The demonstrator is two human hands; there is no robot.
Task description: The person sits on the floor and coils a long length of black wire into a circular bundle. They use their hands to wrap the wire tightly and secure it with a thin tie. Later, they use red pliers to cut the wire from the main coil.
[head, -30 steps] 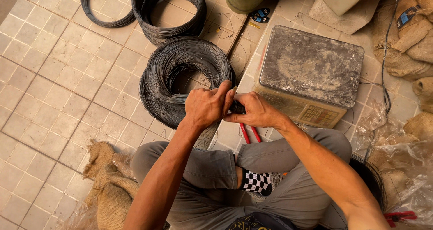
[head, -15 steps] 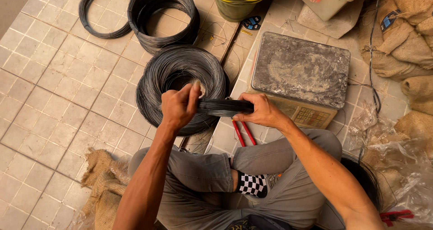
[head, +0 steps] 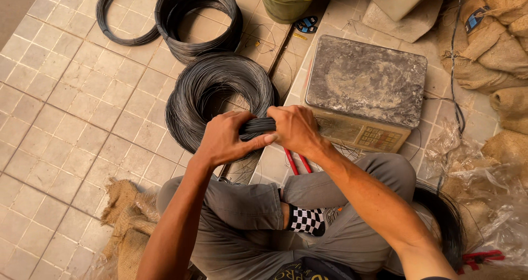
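Head view, centre of frame: your left hand [head: 228,140] and right hand [head: 297,129] are both closed round a short bundle of dark steel wire [head: 258,127], gripped betw. them. Left thumb lies along the bundle's underside, tip reaching the right hand; right fingers wrap over the top. Hands nearly touch, so only a short bit of the bundle shows.

Bundle sits just over the lower rim of a big coil of dark grey wire [head: 214,96] lying flat on the beige tiled floor [head: 71,109], centre-left. Can't tell if the bundle is part of that coil or separate.

Upper centre-left: second thick coil of dark wire [head: 201,19], its edge touching the big one. Upper left: thin single loop of dark wire [head: 125,13], just beside the second coil.

Right of your hands: grey flat-topped platform scale w. stained metal plate [head: 366,79] and keypad panel facing you. Red-handled cutters [head: 294,162] lie on the floor under your right wrist, partly hidden.

Top centre: green bucket w. yellow bands [head: 289,0], cut by frame edge. Right edge: brown burlap sacks [head: 495,38] stacked, crumpled clear plastic [head: 484,186] below them. Lower left: another piece of burlap [head: 126,219] by your knee.

Bottom: you sit cross-legged in grey trousers, black-white checkered sock [head: 305,219] showing betw. the legs. More dark wire [head: 445,219] curves round your right knee, lower right.
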